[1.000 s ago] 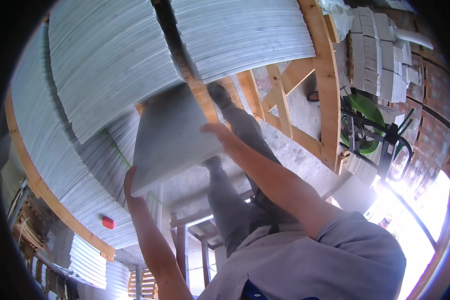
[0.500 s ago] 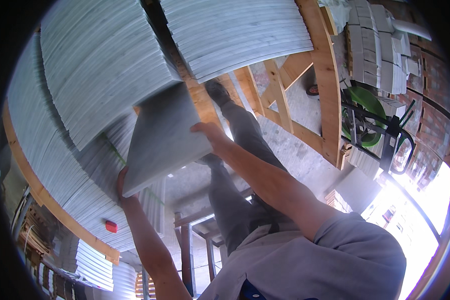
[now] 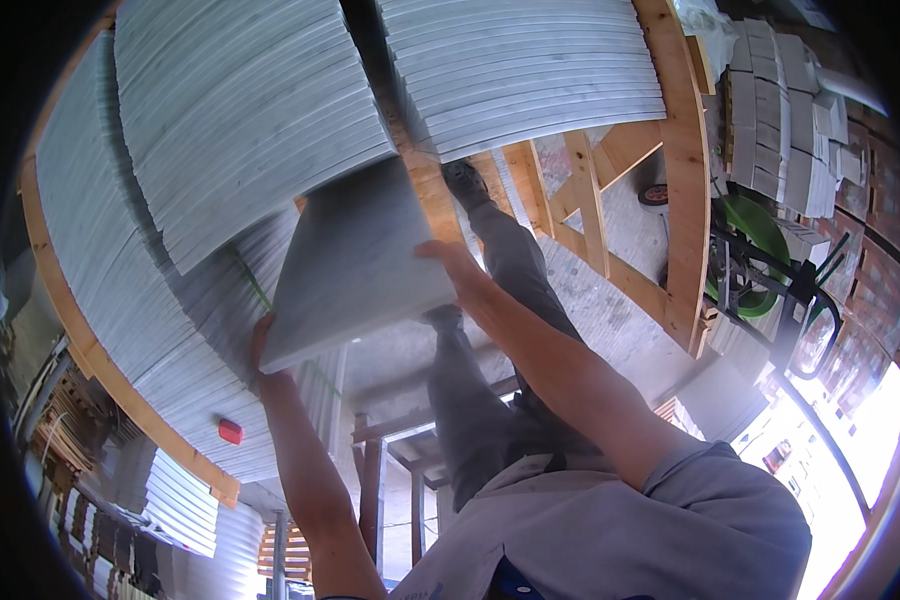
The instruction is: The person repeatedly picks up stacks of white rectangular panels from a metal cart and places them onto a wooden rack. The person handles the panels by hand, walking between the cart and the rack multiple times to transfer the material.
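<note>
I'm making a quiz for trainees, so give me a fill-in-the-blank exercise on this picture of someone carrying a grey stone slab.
1. The flat grey stone slab is gripped by ____ bare hands at once.
2. The left hand grips the slab's lower ____ corner.
3. The right hand grips the slab's ____ edge.
4. The stacked pale grey slabs stand in crates framed in ____.

Missing words: two; left; right; wood

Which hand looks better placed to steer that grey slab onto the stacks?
Probably the right hand: it grips the slab's far edge beside the stacked slabs. The left hand just props the near corner.
</note>
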Demonstrator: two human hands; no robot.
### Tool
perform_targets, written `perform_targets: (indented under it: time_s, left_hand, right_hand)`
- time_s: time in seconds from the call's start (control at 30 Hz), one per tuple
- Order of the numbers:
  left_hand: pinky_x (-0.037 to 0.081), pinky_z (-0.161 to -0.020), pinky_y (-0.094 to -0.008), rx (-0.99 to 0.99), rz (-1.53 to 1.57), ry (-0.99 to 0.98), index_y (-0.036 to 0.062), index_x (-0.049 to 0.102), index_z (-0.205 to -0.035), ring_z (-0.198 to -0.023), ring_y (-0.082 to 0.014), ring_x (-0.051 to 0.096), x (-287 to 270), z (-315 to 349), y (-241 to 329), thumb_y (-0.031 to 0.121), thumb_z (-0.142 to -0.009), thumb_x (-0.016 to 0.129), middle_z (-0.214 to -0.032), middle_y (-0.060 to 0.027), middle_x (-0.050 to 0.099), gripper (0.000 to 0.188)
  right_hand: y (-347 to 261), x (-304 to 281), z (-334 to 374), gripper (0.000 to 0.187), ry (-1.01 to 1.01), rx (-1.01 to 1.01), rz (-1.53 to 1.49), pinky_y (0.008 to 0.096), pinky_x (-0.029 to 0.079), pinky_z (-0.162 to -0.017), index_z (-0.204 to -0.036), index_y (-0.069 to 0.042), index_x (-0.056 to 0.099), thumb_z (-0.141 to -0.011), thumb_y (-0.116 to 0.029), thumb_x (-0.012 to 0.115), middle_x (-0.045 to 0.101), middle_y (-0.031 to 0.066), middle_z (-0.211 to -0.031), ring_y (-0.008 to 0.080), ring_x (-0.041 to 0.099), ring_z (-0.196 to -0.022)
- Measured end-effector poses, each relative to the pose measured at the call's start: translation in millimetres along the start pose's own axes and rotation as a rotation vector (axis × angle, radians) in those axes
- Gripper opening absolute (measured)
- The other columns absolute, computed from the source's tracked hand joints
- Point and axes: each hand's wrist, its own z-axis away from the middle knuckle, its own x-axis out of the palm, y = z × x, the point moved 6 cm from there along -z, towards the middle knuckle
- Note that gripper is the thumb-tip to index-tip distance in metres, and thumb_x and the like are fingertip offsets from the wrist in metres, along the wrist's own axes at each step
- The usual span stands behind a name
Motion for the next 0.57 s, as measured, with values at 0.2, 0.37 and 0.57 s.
perform_targets:
  time_s: [0.2, 0.37, 0.57]
  left_hand:
    - [0.044, -0.085, -0.0385, 0.007, 0.053, 0.057, 0.0009, 0.057, -0.098, -0.09, -0.0276, 0.058, 5.9, 1.1, 7.5, 0.021, -0.084, 0.048, -0.096, -0.0138, 0.061, 0.026]
    - [0.044, -0.085, -0.0388, 0.024, -0.006, 0.017, 0.0008, 0.056, -0.098, -0.091, -0.0277, 0.058, 11.0, 6.8, 6.1, 0.024, -0.086, 0.046, -0.097, -0.0143, 0.061, 0.028]
    - [0.039, -0.094, -0.0412, -0.03, 0.08, -0.006, -0.0033, 0.05, -0.112, -0.1, -0.0295, 0.056, 31.5, 8.2, 13.5, 0.036, -0.087, 0.045, -0.109, -0.0179, 0.057, 0.047]
  right_hand:
    - [-7.3, 15.3, 4.1, 0.03, 0.017, -0.01, 0.017, 0.0348, 0.05, -0.062, -0.089, 0.013, 0.053, -0.074, -0.012, 0.058, 0.057, 0.0185, -0.081, 0.0264, 0.06, -0.069]
    - [-6.1, 10.4, 0.5, 0.026, 0.013, -0.022, -0.009, 0.0335, 0.049, -0.058, -0.084, 0.013, 0.054, -0.073, -0.011, 0.059, 0.056, 0.0165, -0.076, 0.0245, 0.059, -0.065]
    - [-19.3, 22.3, 1.6, 0.026, 0.034, -0.023, 0.003, 0.0347, 0.05, -0.059, -0.086, 0.011, 0.055, -0.073, -0.011, 0.06, 0.057, 0.0163, -0.076, 0.0266, 0.06, -0.065]
